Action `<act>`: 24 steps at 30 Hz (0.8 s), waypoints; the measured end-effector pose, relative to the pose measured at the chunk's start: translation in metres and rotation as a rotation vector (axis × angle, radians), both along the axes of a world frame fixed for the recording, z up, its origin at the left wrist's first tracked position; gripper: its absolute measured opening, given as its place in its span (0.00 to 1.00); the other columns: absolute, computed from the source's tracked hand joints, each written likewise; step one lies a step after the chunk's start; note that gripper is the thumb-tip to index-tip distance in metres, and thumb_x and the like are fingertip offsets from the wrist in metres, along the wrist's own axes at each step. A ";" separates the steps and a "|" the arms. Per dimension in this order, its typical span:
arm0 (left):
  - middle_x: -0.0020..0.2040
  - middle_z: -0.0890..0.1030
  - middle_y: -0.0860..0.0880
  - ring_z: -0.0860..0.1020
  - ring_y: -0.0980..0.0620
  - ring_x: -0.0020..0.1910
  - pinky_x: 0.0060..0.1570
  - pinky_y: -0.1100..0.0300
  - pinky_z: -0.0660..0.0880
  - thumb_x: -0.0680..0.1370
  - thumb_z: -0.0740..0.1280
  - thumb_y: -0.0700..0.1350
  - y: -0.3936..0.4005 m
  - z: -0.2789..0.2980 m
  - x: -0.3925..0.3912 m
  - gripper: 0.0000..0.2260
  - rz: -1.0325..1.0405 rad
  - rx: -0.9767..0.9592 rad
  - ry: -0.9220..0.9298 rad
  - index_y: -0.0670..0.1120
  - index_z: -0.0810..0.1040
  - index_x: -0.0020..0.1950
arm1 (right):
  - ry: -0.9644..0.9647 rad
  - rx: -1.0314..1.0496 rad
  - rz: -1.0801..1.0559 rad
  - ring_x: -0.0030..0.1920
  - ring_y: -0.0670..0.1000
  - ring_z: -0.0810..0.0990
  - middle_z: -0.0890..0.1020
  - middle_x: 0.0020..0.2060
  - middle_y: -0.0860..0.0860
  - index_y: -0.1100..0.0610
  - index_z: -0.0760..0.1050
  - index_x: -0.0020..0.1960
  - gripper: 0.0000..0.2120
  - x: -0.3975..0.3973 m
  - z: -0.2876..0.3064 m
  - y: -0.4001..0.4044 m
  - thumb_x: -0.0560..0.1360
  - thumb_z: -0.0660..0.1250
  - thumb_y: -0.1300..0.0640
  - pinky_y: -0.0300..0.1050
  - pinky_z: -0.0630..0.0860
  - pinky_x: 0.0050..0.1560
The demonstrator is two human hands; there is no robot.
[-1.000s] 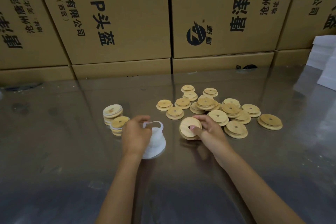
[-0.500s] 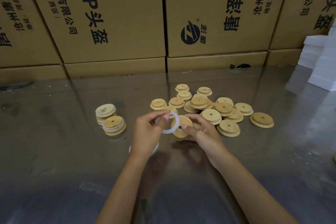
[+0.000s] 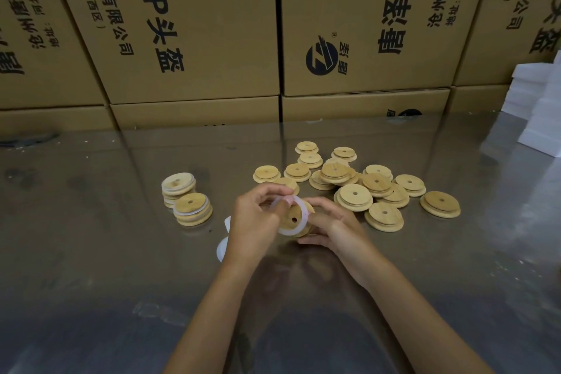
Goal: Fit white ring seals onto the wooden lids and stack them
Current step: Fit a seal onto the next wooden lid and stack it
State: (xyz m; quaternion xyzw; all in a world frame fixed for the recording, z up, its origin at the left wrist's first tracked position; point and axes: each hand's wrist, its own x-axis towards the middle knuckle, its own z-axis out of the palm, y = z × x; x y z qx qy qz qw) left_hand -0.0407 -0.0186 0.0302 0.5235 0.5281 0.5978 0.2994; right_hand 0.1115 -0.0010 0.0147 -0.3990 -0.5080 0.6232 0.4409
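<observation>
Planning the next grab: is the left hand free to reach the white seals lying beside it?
Probably not yet: the left hand pinches the ring seal over the held lid; the spare seals lie unobstructed below.

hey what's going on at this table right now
A person is fitting a white ring onto a wooden lid, held above the table in both hands. The left hand stretches the ring over the lid while the right hand holds the lid. Two short stacks of sealed lids stand to the left, loose lids lie to the right, and spare rings sit under the left hand.
</observation>
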 end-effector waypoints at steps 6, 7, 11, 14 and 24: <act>0.43 0.81 0.54 0.76 0.63 0.39 0.41 0.71 0.72 0.71 0.74 0.37 0.001 -0.003 0.003 0.09 0.003 0.013 0.067 0.52 0.84 0.40 | 0.011 -0.013 0.035 0.57 0.61 0.82 0.83 0.55 0.63 0.58 0.83 0.56 0.10 0.000 0.003 -0.002 0.76 0.68 0.61 0.51 0.81 0.52; 0.43 0.81 0.54 0.76 0.63 0.38 0.41 0.71 0.71 0.71 0.74 0.37 0.001 -0.004 0.003 0.09 0.011 0.013 0.078 0.52 0.84 0.40 | 0.012 -0.014 0.038 0.57 0.61 0.83 0.83 0.54 0.63 0.58 0.82 0.57 0.10 0.000 0.003 -0.002 0.76 0.68 0.61 0.52 0.80 0.53; 0.45 0.82 0.53 0.76 0.64 0.38 0.40 0.73 0.71 0.73 0.73 0.37 0.001 -0.004 0.003 0.08 0.012 -0.015 0.083 0.51 0.85 0.41 | 0.028 -0.038 0.063 0.56 0.62 0.83 0.83 0.54 0.64 0.61 0.81 0.59 0.12 0.001 0.003 -0.001 0.78 0.65 0.59 0.52 0.80 0.53; 0.46 0.81 0.53 0.76 0.65 0.39 0.41 0.74 0.70 0.75 0.70 0.37 0.001 -0.004 0.004 0.09 0.002 -0.033 0.128 0.51 0.85 0.44 | 0.038 -0.038 0.050 0.53 0.59 0.83 0.83 0.55 0.63 0.61 0.80 0.59 0.12 0.000 0.003 -0.002 0.80 0.63 0.58 0.50 0.80 0.50; 0.50 0.82 0.54 0.77 0.64 0.44 0.46 0.70 0.73 0.78 0.64 0.34 -0.001 -0.005 0.003 0.12 -0.011 -0.023 0.178 0.48 0.83 0.51 | -0.067 0.072 -0.029 0.51 0.52 0.83 0.86 0.53 0.55 0.58 0.79 0.61 0.10 -0.002 -0.001 -0.005 0.80 0.65 0.62 0.51 0.80 0.51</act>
